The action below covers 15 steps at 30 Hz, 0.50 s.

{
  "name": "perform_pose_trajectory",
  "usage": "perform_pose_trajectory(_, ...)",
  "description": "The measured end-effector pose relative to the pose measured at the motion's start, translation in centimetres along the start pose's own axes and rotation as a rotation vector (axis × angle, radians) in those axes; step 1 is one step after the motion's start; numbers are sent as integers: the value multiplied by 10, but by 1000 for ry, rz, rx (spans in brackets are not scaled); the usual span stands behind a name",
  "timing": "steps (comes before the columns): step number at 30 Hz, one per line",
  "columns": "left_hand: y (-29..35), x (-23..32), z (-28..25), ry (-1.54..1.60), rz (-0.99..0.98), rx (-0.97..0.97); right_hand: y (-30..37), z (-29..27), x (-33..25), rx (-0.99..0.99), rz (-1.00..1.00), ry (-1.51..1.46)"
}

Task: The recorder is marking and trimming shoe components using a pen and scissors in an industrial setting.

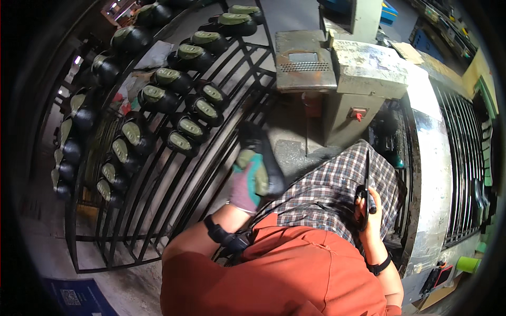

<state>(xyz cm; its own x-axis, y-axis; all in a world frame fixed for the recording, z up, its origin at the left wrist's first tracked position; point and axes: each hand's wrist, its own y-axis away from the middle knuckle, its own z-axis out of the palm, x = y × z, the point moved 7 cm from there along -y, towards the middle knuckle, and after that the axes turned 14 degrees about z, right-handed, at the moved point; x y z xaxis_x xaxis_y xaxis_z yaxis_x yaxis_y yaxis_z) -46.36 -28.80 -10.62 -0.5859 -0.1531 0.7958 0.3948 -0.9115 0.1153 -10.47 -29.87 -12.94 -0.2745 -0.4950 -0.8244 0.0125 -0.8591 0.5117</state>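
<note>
My left hand [246, 187], in a purple and green glove, is closed round a black and olive-green shoe [271, 171]. The shoe is held at an angle in front of my left side, beside the rack. My bare right hand [371, 213] is wrapped round black-handled scissors [362, 217] above my right thigh. Their long thin blade points away from me; the fingers partly cover the handles. On the black metal rack [153, 195] to my left, several similar black and olive-green shoes [190, 129] sit in rows.
Ahead stands a worn grey machine [366, 66] with a red switch [358, 114] and a metal plate [305, 60]. A scuffed pale ledge [431, 195] and another barred rack [461, 158] are on my right. A green cup [467, 264] stands at the lower right.
</note>
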Motion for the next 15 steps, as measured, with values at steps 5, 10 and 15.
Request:
perform_pose_trajectory(5,-28,97,-151,-244,495,477,12,8,-12,-30,11,-65)
perform_pose_trajectory(10,-60,145,-273,-609,221,891,-1,-64,24,205,-220,401)
perform_pose_trajectory(15,-75,196,-456,-1272,517,885,-15,-109,65,234,-250,511)
